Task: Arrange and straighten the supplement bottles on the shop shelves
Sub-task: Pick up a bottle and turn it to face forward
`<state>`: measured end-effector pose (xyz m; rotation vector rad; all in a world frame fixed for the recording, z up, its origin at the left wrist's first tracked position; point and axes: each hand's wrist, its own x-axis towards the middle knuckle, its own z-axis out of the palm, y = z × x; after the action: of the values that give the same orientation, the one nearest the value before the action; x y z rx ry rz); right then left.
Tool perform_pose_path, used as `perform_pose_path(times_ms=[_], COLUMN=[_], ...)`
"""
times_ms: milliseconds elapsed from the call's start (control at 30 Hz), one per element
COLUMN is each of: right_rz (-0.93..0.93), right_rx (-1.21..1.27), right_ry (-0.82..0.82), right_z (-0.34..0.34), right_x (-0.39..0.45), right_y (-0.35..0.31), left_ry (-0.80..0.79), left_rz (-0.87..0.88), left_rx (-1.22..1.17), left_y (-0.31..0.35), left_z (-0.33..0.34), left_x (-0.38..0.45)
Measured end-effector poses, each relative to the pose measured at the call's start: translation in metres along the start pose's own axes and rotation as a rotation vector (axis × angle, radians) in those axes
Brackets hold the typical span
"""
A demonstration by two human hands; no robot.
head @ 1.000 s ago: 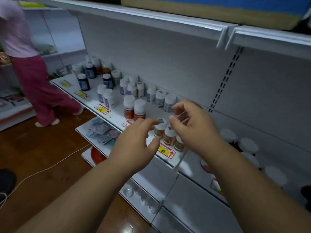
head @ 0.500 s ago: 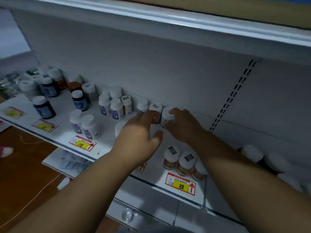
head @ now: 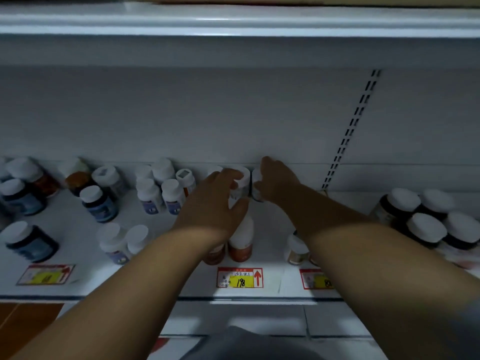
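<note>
White shelf [head: 78, 258] spanning the whole width, carrying every bottle; back panel [head: 181, 113] rising behind it, upper shelf [head: 233, 22] overhanging, slotted upright [head: 348, 133] running down at right. Wood floor [head: 23, 323] showing at lower left.

Two bare forearms reaching in from below toward the back row at centre.

Left hand [head: 213, 203] curling round a white-capped bottle [head: 240, 181] standing against the panel, fingers over the cap, thumb lying against the front of the body: holding that bottle. Right hand [head: 279, 181] cupping a second bottle [head: 255, 185] just beside the first, fingers wrapping behind it near the panel: holding it, though mostly hiding it. Both bottles standing upright, almost touching.

Dark jars [head: 426, 224] with white caps clustering at far right, well apart from the hands. Dark blue jars [head: 28, 242] sitting at far left, front and back. Amber bottles [head: 75, 178] standing in the back left corner. Small white bottles with purple labels [head: 161, 193] grouping left of the left hand; two more [head: 122, 242] standing nearer the front edge. Orange-labelled bottle [head: 241, 240] standing under the left wrist, partly covered. Small pale bottle [head: 297, 249] peeking out beside the right forearm.

Price tag [head: 240, 278] reading 198 with a red arrow lying at front centre; another tag [head: 46, 274] at left, blurred; a third [head: 315, 279] partly hidden by the right arm.
</note>
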<state>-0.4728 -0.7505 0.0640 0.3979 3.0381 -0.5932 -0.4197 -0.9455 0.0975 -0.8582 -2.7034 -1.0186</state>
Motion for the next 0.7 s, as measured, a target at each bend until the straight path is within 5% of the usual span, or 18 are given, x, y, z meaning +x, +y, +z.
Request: perform_pose_path(times_ms=[133, 267, 500, 700], right_rz=[0.028, 0.0, 0.023, 0.03], right_rx=[0.147, 0.584, 1.587, 1.752], right_ry=[0.161, 0.345, 0.199, 0.045], right_z=[-0.012, -0.038, -0.073, -0.086], right_x=[-0.022, -0.066, -0.142, -0.185], right_y=[0.003, 0.009, 0.005, 0.012], left_ry=[-0.013, 0.04, 0.006, 0.053], left_rz=[0.009, 0.059, -0.029, 0.106], left_rx=[-0.053, -0.066, -0.417, -0.453], left_y=[-0.005, 0.0, 0.028, 0.062], left_z=[0.001, 0.001, 0.004, 0.011], left_x=[0.008, 0.015, -0.012, -0.034])
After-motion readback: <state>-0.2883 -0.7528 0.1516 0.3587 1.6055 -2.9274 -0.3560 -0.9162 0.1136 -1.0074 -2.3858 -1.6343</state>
